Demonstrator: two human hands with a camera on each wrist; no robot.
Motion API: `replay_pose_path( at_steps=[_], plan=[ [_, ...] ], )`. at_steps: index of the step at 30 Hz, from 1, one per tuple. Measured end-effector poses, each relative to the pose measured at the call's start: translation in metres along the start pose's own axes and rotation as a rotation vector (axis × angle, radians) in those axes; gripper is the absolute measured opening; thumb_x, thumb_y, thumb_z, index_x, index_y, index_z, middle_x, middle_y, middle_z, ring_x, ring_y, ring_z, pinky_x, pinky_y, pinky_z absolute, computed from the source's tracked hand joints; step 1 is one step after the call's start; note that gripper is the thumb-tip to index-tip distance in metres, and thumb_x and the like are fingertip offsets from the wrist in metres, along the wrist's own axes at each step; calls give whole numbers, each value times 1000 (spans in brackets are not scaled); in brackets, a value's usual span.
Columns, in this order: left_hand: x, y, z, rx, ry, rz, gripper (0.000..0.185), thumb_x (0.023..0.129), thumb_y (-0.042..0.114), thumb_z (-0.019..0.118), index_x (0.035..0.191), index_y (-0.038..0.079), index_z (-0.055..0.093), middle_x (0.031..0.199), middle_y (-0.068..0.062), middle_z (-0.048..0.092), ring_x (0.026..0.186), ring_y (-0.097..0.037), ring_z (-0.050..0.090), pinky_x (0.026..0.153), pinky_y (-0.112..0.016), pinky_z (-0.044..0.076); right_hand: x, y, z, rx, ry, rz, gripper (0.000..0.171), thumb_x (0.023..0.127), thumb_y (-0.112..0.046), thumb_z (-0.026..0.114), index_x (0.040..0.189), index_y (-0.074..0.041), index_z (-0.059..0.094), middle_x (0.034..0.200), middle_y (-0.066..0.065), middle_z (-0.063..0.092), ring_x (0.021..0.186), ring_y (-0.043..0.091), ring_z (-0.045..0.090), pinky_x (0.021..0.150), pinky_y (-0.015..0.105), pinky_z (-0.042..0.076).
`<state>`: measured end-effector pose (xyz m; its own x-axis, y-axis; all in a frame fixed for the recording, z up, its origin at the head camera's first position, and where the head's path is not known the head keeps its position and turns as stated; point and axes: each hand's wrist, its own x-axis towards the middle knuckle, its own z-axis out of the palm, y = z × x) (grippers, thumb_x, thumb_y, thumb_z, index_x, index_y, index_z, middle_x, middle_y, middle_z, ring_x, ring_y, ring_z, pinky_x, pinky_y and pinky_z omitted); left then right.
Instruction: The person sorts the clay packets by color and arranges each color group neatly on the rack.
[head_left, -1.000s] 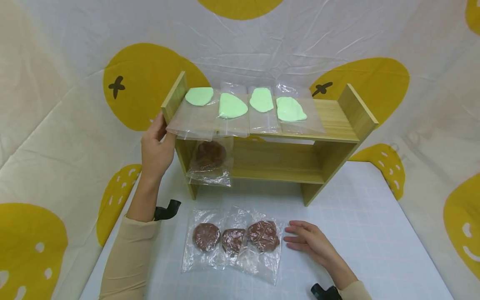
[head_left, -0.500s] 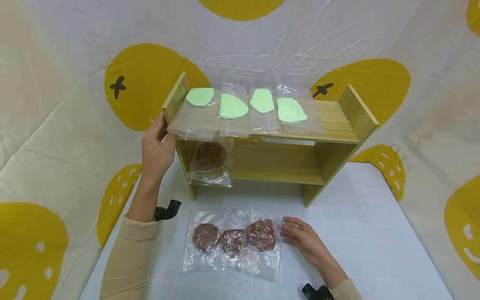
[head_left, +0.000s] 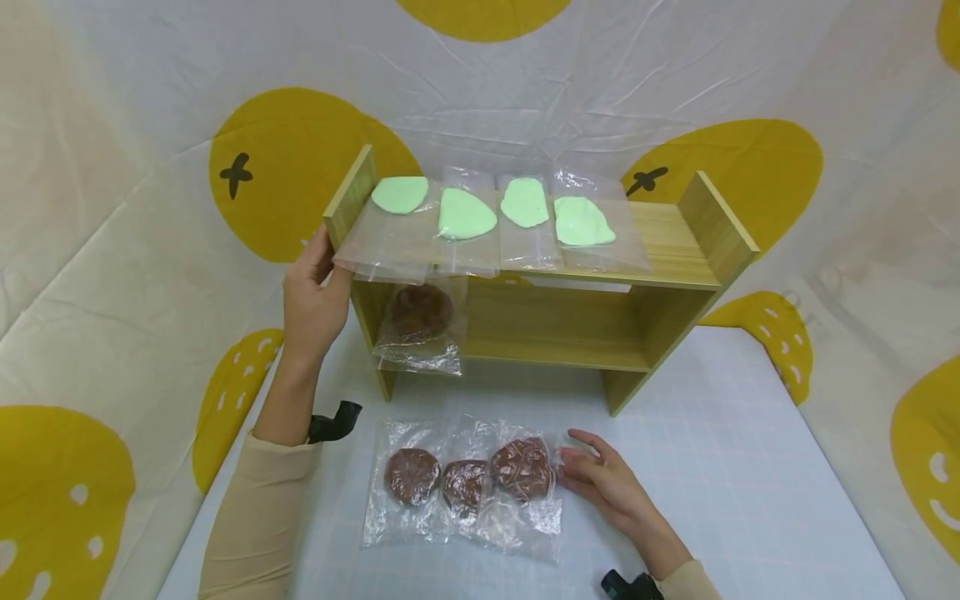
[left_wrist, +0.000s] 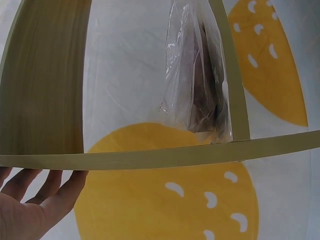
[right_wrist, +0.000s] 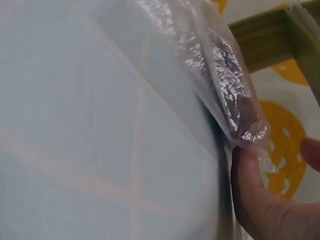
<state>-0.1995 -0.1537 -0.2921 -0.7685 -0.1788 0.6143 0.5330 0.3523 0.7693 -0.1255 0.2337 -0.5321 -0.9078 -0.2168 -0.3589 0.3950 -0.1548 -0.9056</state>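
Observation:
My right hand (head_left: 611, 492) touches the right edge of a clear plastic bag (head_left: 521, 529) with a flat brown round (head_left: 522, 468) in it. In the right wrist view one finger (right_wrist: 247, 170) meets the bag's edge and another stands apart from it. To its left, overlapping, lie bags with a smaller brown piece (head_left: 465, 485) and another brown round (head_left: 412, 475). My left hand (head_left: 315, 292) rests against the outside of the wooden shelf's left side panel (head_left: 348, 196). Its fingers (left_wrist: 65, 192) reach the panel's edge in the left wrist view.
Several clear bags with flat pale green pieces (head_left: 465, 214) lie along the top shelf board, some overhanging its front. One bagged brown round (head_left: 422, 312) sits at the left of the lower shelf, its bag hanging over the edge. A patterned cloth (head_left: 517, 92) stands behind.
My right hand has moved left to the nearest bag's edge, and that bag has shifted slightly left with its brown round. The left hand has stayed on the shelf panel.

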Motion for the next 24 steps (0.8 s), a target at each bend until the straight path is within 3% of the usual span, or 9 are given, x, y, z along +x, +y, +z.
replay_pose_path(
  at_steps=[4, 8, 16, 20, 24],
  plan=[
    [0, 2, 1, -1, -3, 8, 44, 103, 10, 57, 146, 5, 51, 142, -9, 57, 127, -24, 56, 107, -40, 42, 2, 2, 1, -3, 29, 7, 58, 97, -1, 60, 147, 12, 33, 126, 25, 57, 112, 24, 62, 98, 36, 50],
    [0, 2, 1, -6, -1, 12, 44, 102, 9, 57, 146, 4, 52, 141, -11, 57, 126, -24, 56, 107, -39, 42, 3, 3, 2, 10, 15, 24, 57, 96, -3, 62, 145, 11, 38, 124, 22, 61, 113, 23, 61, 98, 34, 50],
    [0, 0, 0, -4, 8, 9, 43, 103, 9, 57, 145, 3, 52, 140, -13, 58, 127, -23, 55, 107, -38, 42, 2, 0, 3, 87, -98, 44, 66, 99, -4, 58, 155, 1, 23, 139, 22, 51, 115, 31, 60, 95, 45, 51],
    [0, -2, 0, -9, 6, 14, 42, 102, 8, 56, 144, 2, 53, 139, -14, 58, 126, -24, 56, 107, -39, 42, 2, 0, 6, 109, -101, 55, 67, 99, -3, 57, 155, 1, 21, 130, 18, 56, 114, 30, 61, 96, 45, 51],
    [1, -2, 1, -10, 3, 14, 43, 102, 8, 57, 145, 2, 53, 140, -13, 58, 126, -24, 56, 107, -39, 42, 2, 2, 8, 91, -76, 50, 64, 98, -1, 57, 153, 7, 25, 120, 13, 61, 113, 21, 60, 97, 36, 50]
  ],
)
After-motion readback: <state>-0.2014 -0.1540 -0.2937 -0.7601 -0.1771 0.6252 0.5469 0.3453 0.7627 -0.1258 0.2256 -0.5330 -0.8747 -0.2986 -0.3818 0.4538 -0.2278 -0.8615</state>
